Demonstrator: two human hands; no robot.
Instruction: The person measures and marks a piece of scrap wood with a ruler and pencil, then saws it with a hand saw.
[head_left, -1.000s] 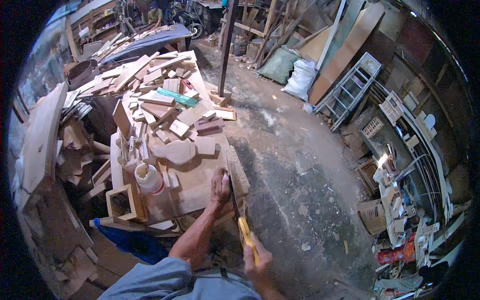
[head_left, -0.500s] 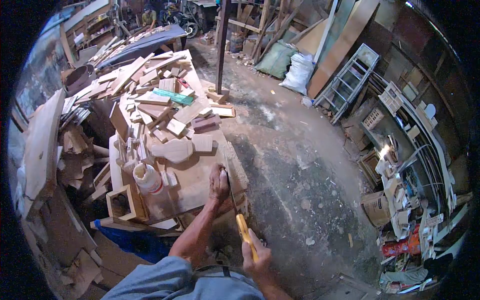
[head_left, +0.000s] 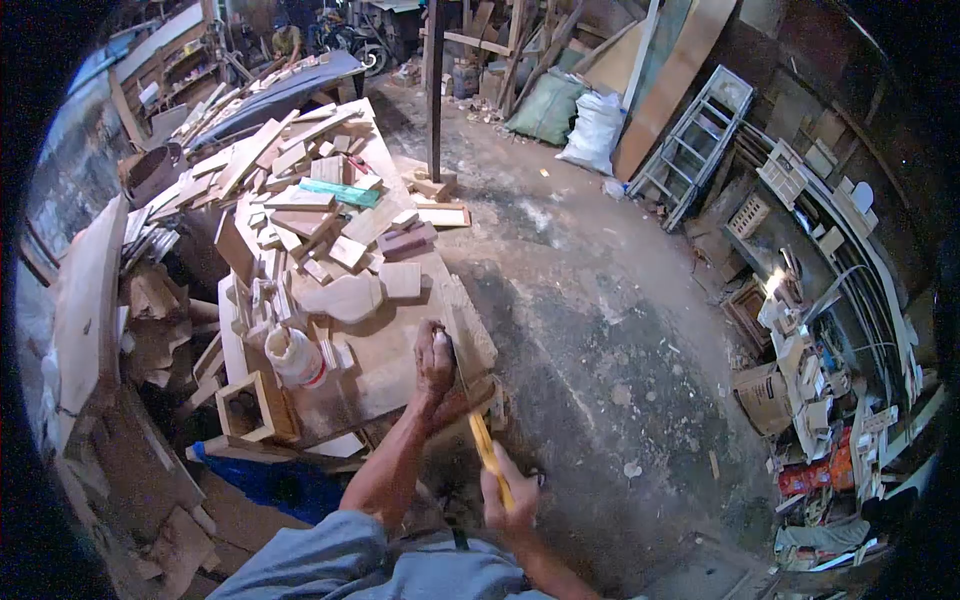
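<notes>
My right hand is wrapped round the yellow handle of a handsaw. Its thin blade points away from me along the right edge of the wooden workbench. Close against the left side of the blade, my left hand presses down near that edge with its fingers curled. Whatever lies under those fingers is hidden. Beyond it, a shaped flat wooden piece and a small rectangular block lie on the bench. An open white plastic jar stands to the left.
Wood offcuts are heaped over the bench's far half. A wooden frame box sits at the near left corner. A dark post rises beyond the bench. Rightward are concrete floor, a ladder and a cardboard box.
My right hand and the saw have moved slightly forward along the bench edge. My left hand stays at nearly the same spot. The camera view has shifted a little.
</notes>
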